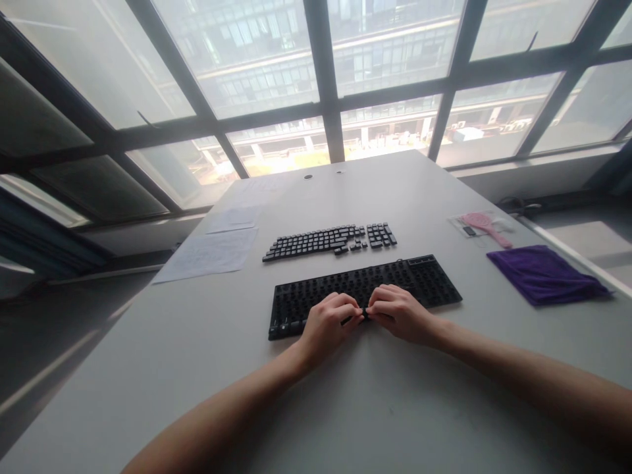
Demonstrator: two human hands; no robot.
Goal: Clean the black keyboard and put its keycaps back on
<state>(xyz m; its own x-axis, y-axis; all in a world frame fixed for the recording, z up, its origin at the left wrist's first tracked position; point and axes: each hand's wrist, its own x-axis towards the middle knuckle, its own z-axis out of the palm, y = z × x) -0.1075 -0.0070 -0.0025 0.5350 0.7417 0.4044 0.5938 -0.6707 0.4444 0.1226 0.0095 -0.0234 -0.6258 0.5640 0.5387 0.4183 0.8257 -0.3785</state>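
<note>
A black keyboard (316, 293) lies on the table, most of its key positions bare of caps. At its front edge, my left hand (332, 322) and my right hand (401, 312) meet fingertip to fingertip. Between them is a small dark piece, a keycap (365, 313) by its look, pinched from both sides. Whether it sits on the keyboard or is lifted off cannot be made out. A few caps remain at the keyboard's front left corner, left of my left hand. Behind the keyboard, loose black keycaps (316, 241) are laid out in rows like a keyboard.
Printed paper sheets (210, 253) lie on the left of the white table (316, 408). To the right are a folded purple cloth (546, 273) and a pink hairbrush (481, 222) on a clear plastic bag. Large windows (385, 52) stand beyond the table's far end.
</note>
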